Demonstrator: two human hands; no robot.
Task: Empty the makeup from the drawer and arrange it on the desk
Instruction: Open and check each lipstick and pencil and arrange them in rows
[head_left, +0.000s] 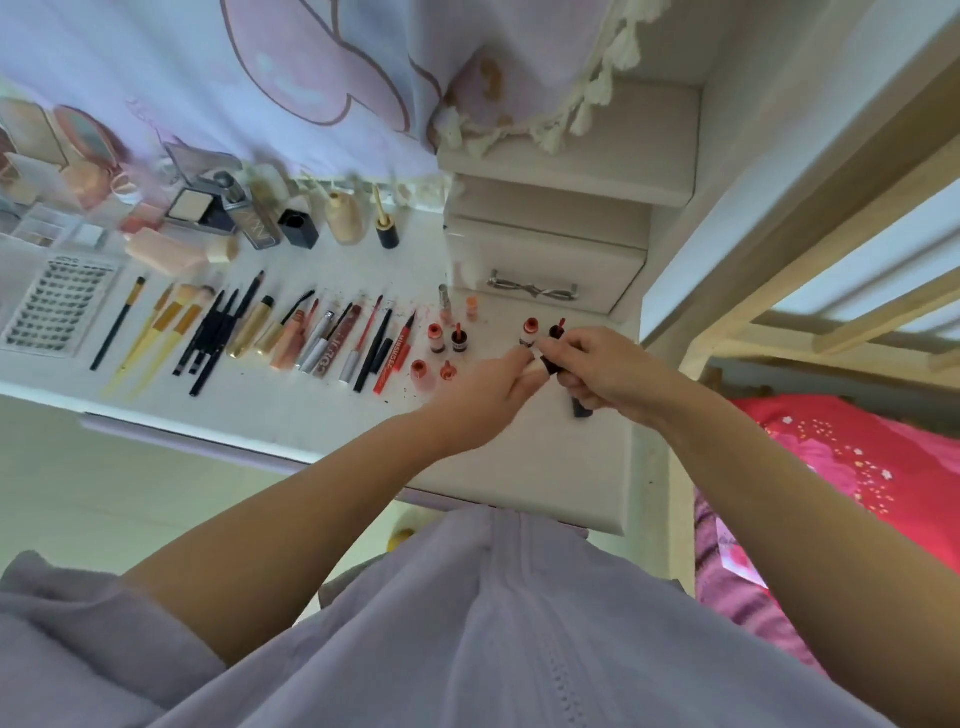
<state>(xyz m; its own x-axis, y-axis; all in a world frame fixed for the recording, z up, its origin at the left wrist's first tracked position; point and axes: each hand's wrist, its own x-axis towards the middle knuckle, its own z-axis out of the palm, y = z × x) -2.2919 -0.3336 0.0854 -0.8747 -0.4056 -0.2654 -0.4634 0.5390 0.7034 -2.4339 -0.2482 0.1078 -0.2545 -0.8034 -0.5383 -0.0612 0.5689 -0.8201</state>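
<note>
My left hand (511, 382) pinches pale lipstick (535, 368); right hand (605, 371) grips dark tube (582, 408), both over desk (519, 457) right end. Judged: joining the upright lip bottles (530, 332) near the drawer (545, 265), extending sorted rows leftward.

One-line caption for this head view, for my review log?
Both hands, left hand and right hand, hold small lipstick tubes over a white desk beside rows of brushes and pencils.

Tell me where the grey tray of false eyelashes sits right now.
In the head view, the grey tray of false eyelashes lies flat at the desk's far left, beside the black-handled brush with a gold ferrule.
</note>
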